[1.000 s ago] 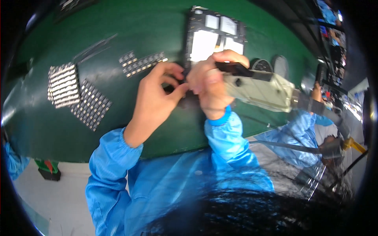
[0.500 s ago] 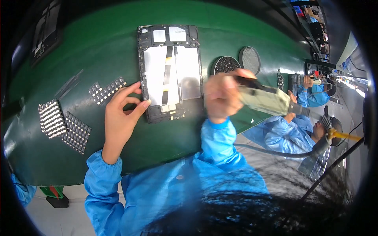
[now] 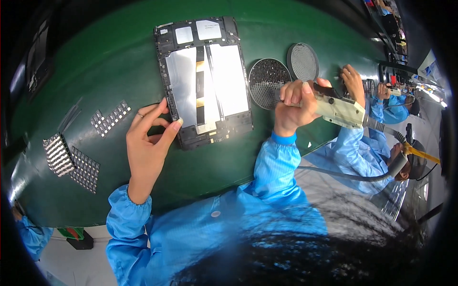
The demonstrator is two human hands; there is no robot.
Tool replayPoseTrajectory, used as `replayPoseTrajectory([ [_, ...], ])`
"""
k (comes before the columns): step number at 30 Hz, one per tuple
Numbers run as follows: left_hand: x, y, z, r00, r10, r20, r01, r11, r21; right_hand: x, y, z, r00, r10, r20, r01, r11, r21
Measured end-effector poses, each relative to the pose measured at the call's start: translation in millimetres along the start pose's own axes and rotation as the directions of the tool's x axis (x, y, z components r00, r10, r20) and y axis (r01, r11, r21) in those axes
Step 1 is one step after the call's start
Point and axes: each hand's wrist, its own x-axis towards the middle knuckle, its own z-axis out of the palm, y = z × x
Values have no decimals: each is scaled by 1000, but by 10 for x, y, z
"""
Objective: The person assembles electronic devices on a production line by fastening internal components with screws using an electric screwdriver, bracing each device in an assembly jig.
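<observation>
At 11 o'clock on worktop (image 3: 205,171), flat device (image 3: 230,81); L hand (image 3: 149,141) half-open, fingertips on its 8 o'clock edge; R hand (image 3: 296,106) wrapped round pale corded tool (image 3: 339,111) nr part-filled dish (image 3: 262,95), 1 o'clock.

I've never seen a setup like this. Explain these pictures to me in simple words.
There's no machine arm: these are a person's own bare hands. The view comes from a wide fisheye camera worn on the head, looking down, so straight edges bend. On the green table lies an opened flat device. The left hand touches its left edge; the right hand holds a pale tool. Nearby are a round dish of small dark pieces and, at left, several patterned sheets.
</observation>
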Motion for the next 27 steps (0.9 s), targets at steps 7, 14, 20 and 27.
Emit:
replayPoseTrajectory([
  [7, -18, -17, -17, 1000, 0, 21, 0, 1000, -8, -31, 6, 32, 999, 40, 2, -40, 998, -39],
  [14, -27, -51, -57, 999, 1, 33, 0, 1000, -18, -91, 16, 58, 999, 43, 3, -43, 998, -44],
  [20, -21, -51, -69, 1000, -17, 21, 18, 999, -36, -60, 66, 3, 994, 100, 46, -100, 995, 3],
  [27, 269, -57, -255, 983, -84, 166, 108, 984, -143, -13, -13, 37, 980, 101, 170, -73, 983, -166],
])
